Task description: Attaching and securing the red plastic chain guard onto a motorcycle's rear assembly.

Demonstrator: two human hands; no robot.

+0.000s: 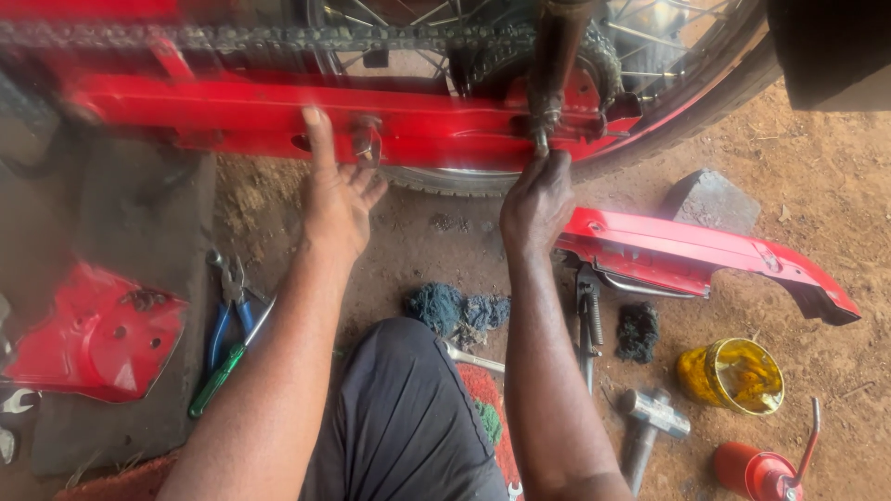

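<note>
While a loose red cover panel (pixel 97 339) is lying far left on the dirt floor (pixel 817 213), with blue-handled pliers (pixel 227 311) and a green-handled screwdriver (pixel 223 371) just beside it, the left hand (pixel 336 199) is reaching up with its fingers (pixel 318 130) spread open, holding nothing, the forefinger touching the red swingarm (pixel 278 116). That swingarm is running level from left to right, directly above both hands, with the chain (pixel 278 37) lying along above it. Further right, the right hand (pixel 536 199) is closing its fingers around something small at the foot of the shock absorber (pixel 557 65), by the rear axle; what it is gripping cannot be made out. This hand is the nearer one to the axle. Beyond it, a detached red chain guard (pixel 705 260), a hammer (pixel 650 422), a yellow grease tin (pixel 733 374) and a red oil can (pixel 761 468) are lying on the ground.
</note>
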